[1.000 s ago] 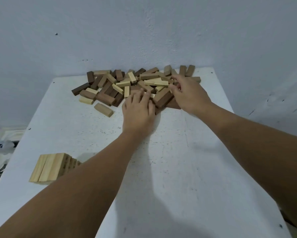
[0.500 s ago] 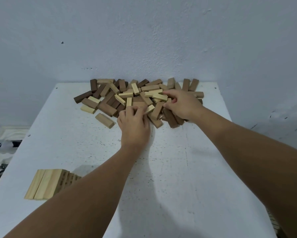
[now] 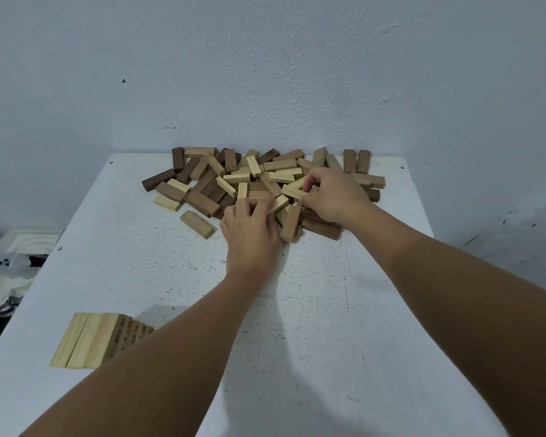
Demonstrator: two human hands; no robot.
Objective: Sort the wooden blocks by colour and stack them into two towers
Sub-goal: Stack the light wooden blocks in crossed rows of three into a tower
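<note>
A loose pile of wooden blocks (image 3: 234, 181), pale, tan and dark brown, lies against the wall at the far end of the white table (image 3: 328, 310). Both hands are in the pile's near edge. My left hand (image 3: 251, 234) has its fingers curled over a pale block (image 3: 278, 204). My right hand (image 3: 331, 193) pinches another pale block (image 3: 292, 193) between thumb and fingers. A low tower of pale blocks (image 3: 88, 339) stands at the near left, partly behind my left forearm.
One tan block (image 3: 197, 224) lies alone just left of the pile. The wall rises directly behind the blocks. Off the table's left edge sit white items and a dark cable (image 3: 6, 279). The table's right edge runs close to my right forearm.
Both hands drew slightly nearer within the pile and closed their fingers on pale blocks. A few brown blocks at the pile's near edge shifted toward me.
</note>
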